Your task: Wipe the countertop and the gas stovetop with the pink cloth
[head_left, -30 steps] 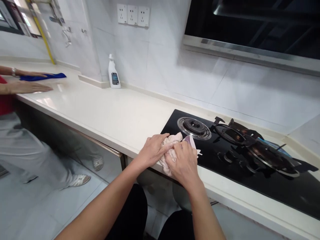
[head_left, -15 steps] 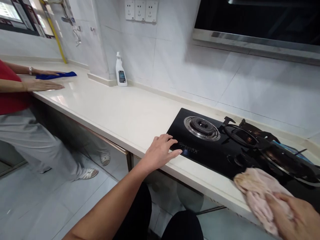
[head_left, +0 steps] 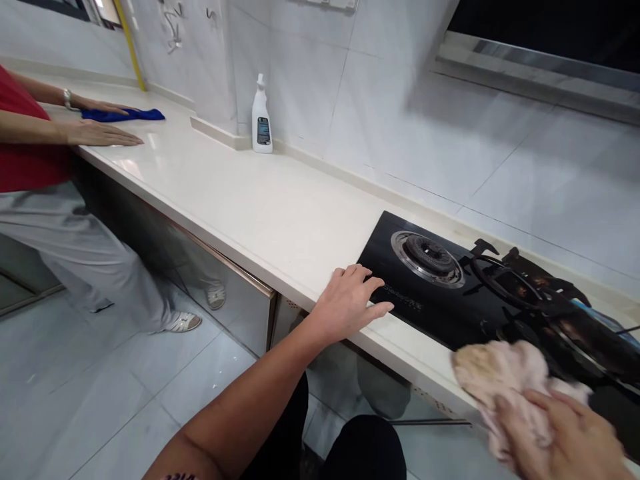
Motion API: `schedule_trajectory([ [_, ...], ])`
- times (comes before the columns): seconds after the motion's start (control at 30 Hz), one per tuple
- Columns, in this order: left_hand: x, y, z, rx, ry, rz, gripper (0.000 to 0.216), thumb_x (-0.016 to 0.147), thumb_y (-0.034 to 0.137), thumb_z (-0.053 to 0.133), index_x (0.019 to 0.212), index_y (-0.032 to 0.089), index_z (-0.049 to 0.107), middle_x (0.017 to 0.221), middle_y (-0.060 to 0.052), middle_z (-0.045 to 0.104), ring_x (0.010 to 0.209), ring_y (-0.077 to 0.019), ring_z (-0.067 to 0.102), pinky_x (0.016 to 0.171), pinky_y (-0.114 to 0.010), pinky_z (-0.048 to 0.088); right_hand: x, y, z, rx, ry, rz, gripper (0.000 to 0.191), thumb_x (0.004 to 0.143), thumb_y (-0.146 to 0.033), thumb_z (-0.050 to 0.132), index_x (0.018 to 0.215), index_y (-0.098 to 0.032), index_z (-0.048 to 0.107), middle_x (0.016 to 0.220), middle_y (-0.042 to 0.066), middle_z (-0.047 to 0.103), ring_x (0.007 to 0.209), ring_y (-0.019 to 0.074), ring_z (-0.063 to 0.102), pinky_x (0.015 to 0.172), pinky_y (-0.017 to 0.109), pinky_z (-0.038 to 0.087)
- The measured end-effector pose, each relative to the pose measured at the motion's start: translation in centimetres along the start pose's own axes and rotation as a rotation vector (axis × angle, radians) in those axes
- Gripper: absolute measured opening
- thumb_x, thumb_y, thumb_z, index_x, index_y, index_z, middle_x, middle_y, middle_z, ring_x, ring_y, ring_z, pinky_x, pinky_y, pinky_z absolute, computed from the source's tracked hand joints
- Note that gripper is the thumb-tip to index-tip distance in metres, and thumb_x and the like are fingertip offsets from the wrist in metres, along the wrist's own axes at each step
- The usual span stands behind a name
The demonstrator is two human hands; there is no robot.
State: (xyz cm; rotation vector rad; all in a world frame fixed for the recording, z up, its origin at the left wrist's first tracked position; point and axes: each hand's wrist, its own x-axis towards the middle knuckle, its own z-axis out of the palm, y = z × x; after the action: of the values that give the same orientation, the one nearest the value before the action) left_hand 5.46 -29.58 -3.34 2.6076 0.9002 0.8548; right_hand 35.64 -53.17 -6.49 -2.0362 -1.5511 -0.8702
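Observation:
A crumpled pale pink cloth (head_left: pixel 505 373), stained yellowish at one end, is gripped by my right hand (head_left: pixel 565 433). It lies over the front edge of the black gas stove (head_left: pixel 435 317), partly hanging past the counter edge. My left hand (head_left: pixel 353 300) rests with fingers spread at the stove's front left corner, touching the counter edge and holding nothing. The left burner (head_left: pixel 427 259) has no pan support on it. Black pan supports (head_left: pixel 515 280) are piled over the right part of the stove.
A white spray bottle (head_left: pixel 262 120) stands against the wall on the pale counter (head_left: pixel 240 193). At the far left a person in a red top (head_left: pixel 25 157) presses a blue cloth (head_left: pixel 145 115) on the counter. A range hood (head_left: pixel 540 73) hangs above the stove.
The view has tilted down and shifted left, so the scene sits further right and higher. My right hand has moved the cloth a little left along the stove's front edge. My left hand stays put.

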Motion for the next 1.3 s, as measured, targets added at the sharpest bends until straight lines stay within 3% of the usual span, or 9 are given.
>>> schedule_trajectory([
  [0.13,0.0,-0.1,0.1,0.021,0.007,0.006,0.047,0.104,0.055,0.054,0.133,0.021,0.067,0.139,-0.014,0.063,0.135,-0.0318,0.053,0.11,-0.048,0.041,2.0,-10.0,0.9,0.108,0.067,-0.181,0.04,0.092,-0.059,0.058,0.101,-0.021,0.062,0.116,0.019,0.061,0.097,0.0354,0.062,0.081,0.052,0.051],
  [0.23,0.0,-0.2,0.1,0.046,0.001,0.013,0.046,0.104,0.055,0.055,0.133,0.021,0.068,0.14,-0.013,0.063,0.136,-0.0307,0.053,0.11,-0.047,0.041,2.9,-15.5,1.9,0.209,0.097,-0.257,0.032,0.09,-0.051,0.067,0.107,-0.024,0.059,0.123,0.016,0.057,0.113,0.0361,0.059,0.092,0.054,0.047],
  [0.3,0.0,-0.2,-0.1,0.059,-0.011,0.008,0.043,0.104,0.051,0.056,0.132,0.021,0.068,0.141,-0.012,0.063,0.136,-0.0297,0.053,0.11,-0.046,0.041,2.9,-17.4,2.5,0.201,0.131,-0.266,0.03,0.089,-0.044,0.071,0.11,-0.027,0.058,0.129,0.014,0.055,0.122,0.0372,0.056,0.101,0.06,0.042],
  [0.4,0.2,-0.2,-0.4,0.066,-0.03,-0.005,0.04,0.104,0.049,0.057,0.131,0.022,0.068,0.142,-0.012,0.063,0.139,-0.0292,0.052,0.112,-0.047,0.041,2.2,-17.7,3.2,0.217,0.175,-0.278,0.029,0.088,-0.037,0.073,0.111,-0.03,0.058,0.132,0.011,0.054,0.129,0.0384,0.052,0.105,0.064,0.038],
  [0.63,0.2,-0.1,-0.7,0.072,-0.063,-0.021,0.048,0.1,0.058,0.061,0.132,0.022,0.068,0.147,-0.014,0.059,0.142,-0.0309,0.049,0.114,-0.05,0.04,-0.3,-13.6,2.4,0.335,0.086,-0.269,0.028,0.084,-0.021,0.072,0.108,-0.03,0.059,0.135,0.012,0.048,0.137,0.0423,0.043,0.095,0.06,0.051],
  [0.83,0.5,-0.2,-0.6,0.071,-0.055,-0.035,0.046,0.103,0.055,0.054,0.13,0.022,0.069,0.146,-0.015,0.06,0.14,-0.0308,0.052,0.115,-0.052,0.04,-3.8,-7.1,1.3,0.232,0.018,-0.235,0.017,0.082,-0.023,0.072,0.097,-0.029,0.066,0.128,0.011,0.057,0.131,0.0416,0.049,0.096,0.064,0.052],
  [1.07,0.7,-0.5,-0.6,0.088,-0.064,-0.046,0.048,0.103,0.059,0.05,0.129,0.024,0.069,0.147,-0.012,0.059,0.139,-0.0319,0.052,0.116,-0.054,0.039,-9.3,2.7,-0.5,0.108,0.101,-0.009,0.014,0.082,-0.041,0.073,0.08,-0.03,0.065,0.11,0.016,0.065,0.136,0.0453,0.053,0.102,0.067,0.05],
  [1.3,1.1,-0.7,-0.7,0.116,-0.052,-0.052,0.046,0.101,0.06,0.051,0.126,0.026,0.071,0.146,-0.011,0.06,0.136,-0.0338,0.055,0.115,-0.055,0.04,-12.1,11.4,-3.7,0.049,0.112,0.259,0.024,0.077,-0.049,0.067,0.065,-0.034,0.053,0.088,0.015,0.066,0.112,0.0388,0.068,0.106,0.062,0.048],
])
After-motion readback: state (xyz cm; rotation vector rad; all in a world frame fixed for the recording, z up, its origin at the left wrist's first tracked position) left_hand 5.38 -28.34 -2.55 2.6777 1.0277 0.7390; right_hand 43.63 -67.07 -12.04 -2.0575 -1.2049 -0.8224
